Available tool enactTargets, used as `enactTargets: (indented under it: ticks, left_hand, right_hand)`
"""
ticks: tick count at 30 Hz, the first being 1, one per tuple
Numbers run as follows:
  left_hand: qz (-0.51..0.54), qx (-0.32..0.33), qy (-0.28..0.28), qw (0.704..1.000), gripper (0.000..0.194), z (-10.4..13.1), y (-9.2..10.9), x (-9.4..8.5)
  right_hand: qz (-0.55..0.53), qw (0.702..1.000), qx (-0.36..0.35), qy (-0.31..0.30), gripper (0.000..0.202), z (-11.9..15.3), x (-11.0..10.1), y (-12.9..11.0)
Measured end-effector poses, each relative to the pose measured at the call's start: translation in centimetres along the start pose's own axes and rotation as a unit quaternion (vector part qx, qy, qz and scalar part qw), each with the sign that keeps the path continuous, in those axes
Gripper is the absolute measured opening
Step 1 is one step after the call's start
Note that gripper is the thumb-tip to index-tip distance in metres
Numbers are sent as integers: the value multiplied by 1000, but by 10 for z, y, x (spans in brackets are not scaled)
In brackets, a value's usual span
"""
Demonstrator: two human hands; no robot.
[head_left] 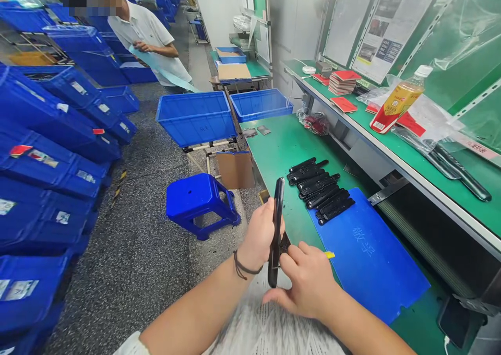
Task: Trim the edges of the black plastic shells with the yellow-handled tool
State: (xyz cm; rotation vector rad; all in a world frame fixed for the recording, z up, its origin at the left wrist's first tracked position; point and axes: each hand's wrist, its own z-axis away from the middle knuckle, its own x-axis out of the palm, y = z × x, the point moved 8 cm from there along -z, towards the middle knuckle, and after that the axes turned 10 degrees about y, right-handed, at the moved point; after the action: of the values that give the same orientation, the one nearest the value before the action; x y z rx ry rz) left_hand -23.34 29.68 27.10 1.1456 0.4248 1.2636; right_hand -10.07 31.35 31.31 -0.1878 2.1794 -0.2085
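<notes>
A long, narrow black part (277, 209) stands nearly upright in front of my body, over the near edge of the green table (270, 146). My left hand (259, 236) is wrapped round its middle. At its lower end is my right hand (307, 276), fingers curled, with a yellow-ended tool (330, 255) sticking out past the knuckles; the tool's other end is hidden. Several similar black parts (323, 188) lie in a row on the table, partly on a blue sheet (376, 250).
Beside the table are a blue stool (195, 201) and blue bins (195, 117). Stacked blue crates (47, 162) line the left. A shelf (442, 188) on the right holds a bottle (401, 102) and red packets (343, 82). A person (151, 36) stands further back.
</notes>
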Motion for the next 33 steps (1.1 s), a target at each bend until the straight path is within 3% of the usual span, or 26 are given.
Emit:
enactTargets:
  ticks: [12,16,18,20,24,28,31,33]
  left_hand:
    - [133,-124,85,980,46,-30,-31,-25]
    - [127,-128,65,981,43,-29,-29,-34]
    - [103,-99,29,989,44,-21,-26,-34]
    - [51,-37,-16,998,49,-10,-22,-32]
    - [-64,52,-87,993,55,14,-21,-28]
    - [-148,97,-120,977,54,31,-19,-27]
    - [-175,111,-122,971,54,37,-18,-27]
    - [-148,90,-123,977,54,39,-21,-26]
  right_hand:
    - [32,996,-44,65,49,21,4,-9]
    - [-7,997,9,77,28,23,3,16]
    - [11,996,68,57,18,19,2,41]
    - [17,994,106,28,26,12,0,63]
    - [-98,984,146,33,15,-12,-21,77]
    - [-297,922,239,72,24,-37,-32,76]
    - [-423,853,299,62,34,-47,-17,72]
    - [-467,809,345,90,38,-45,-7,80]
